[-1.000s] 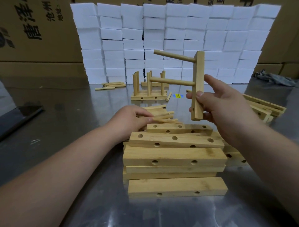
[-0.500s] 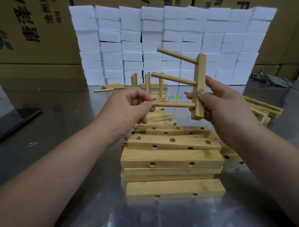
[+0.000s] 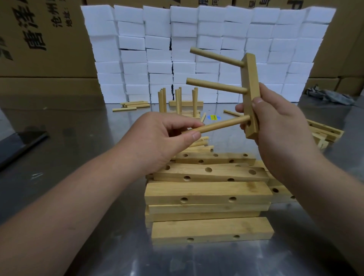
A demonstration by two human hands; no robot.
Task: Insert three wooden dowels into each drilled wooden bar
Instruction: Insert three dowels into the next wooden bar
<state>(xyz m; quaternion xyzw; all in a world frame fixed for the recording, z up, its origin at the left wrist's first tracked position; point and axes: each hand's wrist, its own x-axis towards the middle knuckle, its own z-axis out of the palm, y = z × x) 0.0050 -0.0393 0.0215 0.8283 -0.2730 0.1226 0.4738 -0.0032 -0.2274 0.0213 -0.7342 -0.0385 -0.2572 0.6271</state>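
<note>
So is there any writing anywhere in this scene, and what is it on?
"唐泽": large black print on the left box, cut off at the frame's top.
"沧州": smaller print on the same box, also cut off.
"地址:": smallest line beside it; the rest is out of frame.
Back boxes: only the bottoms of characters show, unreadable.
Yellow sticker on the table: print too small to read.
</note>
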